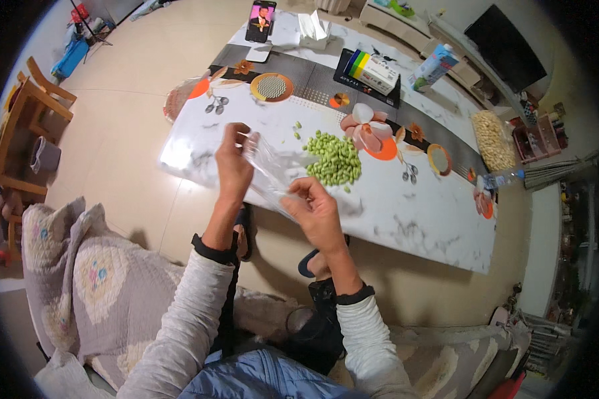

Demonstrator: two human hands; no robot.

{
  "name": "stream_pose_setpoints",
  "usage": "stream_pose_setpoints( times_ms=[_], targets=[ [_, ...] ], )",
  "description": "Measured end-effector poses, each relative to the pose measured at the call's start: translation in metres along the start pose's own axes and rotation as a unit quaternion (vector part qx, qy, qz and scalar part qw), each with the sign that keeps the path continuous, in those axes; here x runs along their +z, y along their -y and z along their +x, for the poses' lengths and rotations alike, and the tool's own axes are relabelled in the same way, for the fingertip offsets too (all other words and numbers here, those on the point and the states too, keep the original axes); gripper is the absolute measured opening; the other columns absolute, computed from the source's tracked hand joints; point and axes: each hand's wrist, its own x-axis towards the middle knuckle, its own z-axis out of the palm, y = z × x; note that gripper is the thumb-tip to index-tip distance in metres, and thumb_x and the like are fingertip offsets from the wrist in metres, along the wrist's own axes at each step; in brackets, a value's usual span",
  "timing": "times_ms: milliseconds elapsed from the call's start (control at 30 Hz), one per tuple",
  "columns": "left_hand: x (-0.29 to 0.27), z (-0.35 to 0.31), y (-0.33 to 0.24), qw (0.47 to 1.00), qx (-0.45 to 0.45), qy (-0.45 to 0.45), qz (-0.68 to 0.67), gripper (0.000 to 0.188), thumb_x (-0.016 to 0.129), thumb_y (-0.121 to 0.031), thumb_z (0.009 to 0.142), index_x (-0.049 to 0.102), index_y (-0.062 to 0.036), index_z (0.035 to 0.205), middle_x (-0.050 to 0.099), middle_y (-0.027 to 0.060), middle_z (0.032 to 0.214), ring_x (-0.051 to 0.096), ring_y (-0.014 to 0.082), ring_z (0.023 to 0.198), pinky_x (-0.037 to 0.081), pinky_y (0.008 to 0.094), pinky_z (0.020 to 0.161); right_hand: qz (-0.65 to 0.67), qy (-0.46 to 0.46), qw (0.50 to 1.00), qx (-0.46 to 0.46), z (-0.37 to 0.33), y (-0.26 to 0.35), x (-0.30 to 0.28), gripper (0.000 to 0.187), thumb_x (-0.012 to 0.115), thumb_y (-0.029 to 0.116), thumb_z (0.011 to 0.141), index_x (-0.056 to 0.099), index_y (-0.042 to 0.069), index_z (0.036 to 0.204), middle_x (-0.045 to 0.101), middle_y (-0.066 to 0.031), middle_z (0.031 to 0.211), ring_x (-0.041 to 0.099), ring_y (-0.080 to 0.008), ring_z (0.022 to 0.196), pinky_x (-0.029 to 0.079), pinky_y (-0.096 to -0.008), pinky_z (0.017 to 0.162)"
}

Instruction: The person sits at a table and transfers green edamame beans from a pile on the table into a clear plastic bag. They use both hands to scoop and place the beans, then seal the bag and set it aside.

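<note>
A clear plastic bag (267, 166) is stretched between my two hands above the near edge of the table. My left hand (234, 161) pinches its upper left end, fingers closed. At the lower right end, my right hand (315, 209) grips the bag between thumb and fingers. The bag looks thin and see-through, and I make out nothing inside it. Just beyond my right hand, a heap of shelled green beans (334, 158) lies on the marble-patterned table (406, 219). A few loose beans (297, 125) rest apart from the heap, toward the far left.
At the table's far side stand a propped phone (261, 21), a tissue pack (313, 30), a white box (375, 72) on a black tray, and a blue carton (434, 67). A water bottle (504, 178) lies at the right edge. A quilted sofa (113, 279) is beside me.
</note>
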Motion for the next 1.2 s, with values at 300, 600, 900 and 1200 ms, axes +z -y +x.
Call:
stream_pose_setpoints(
  times_ms=[300,600,900,1200],
  targets=[
    [0.083,0.044,0.013,0.997,-0.015,0.050,-0.048,0.023,0.065,-0.001,0.090,0.053,-0.0029,0.109,0.058,0.0028,0.094,0.057,0.0080,0.083,0.050,0.0234,0.068,0.212,-0.317,0.925,0.012,0.097,-0.056,-0.087,0.020,0.051,0.019,0.102,0.056,0.006,0.116,0.060,-0.0050,0.106,0.057,-0.0096,0.078,0.048,-0.0250,0.063],
    [0.063,0.046,0.028,0.901,-0.275,0.079,-0.325,0.028,0.058,0.007,0.082,0.054,-0.0080,0.106,0.055,-0.0001,0.092,0.049,0.0059,0.065,0.037,0.0204,0.050,0.318,-0.152,0.924,0.150,0.106,-0.067,-0.084,0.030,0.056,0.005,0.089,0.056,0.010,0.119,0.060,-0.0007,0.091,0.045,-0.0033,0.058,0.032,-0.0195,0.046],
    [0.052,0.051,0.033,0.991,-0.026,0.063,-0.119,0.019,0.065,0.000,0.087,0.055,-0.0054,0.102,0.056,-0.0003,0.097,0.048,0.0037,0.072,0.039,0.0175,0.058,-0.130,-0.078,0.988,0.029,0.104,-0.063,-0.042,0.027,0.065,0.005,0.086,0.058,0.003,0.112,0.053,0.0042,0.076,0.044,-0.0052,0.065,0.037,-0.0216,0.058],
    [0.019,0.056,0.040,0.928,0.104,0.316,0.166,0.023,0.062,0.008,0.080,0.066,-0.0005,0.102,0.060,0.0147,0.112,0.064,0.0278,0.088,0.052,0.0353,0.075,0.067,-0.172,0.970,0.160,0.124,-0.067,-0.036,0.026,0.058,0.000,0.087,0.053,0.006,0.112,0.058,-0.0029,0.085,0.055,-0.0086,0.067,0.047,-0.0240,0.055]
  ],
)
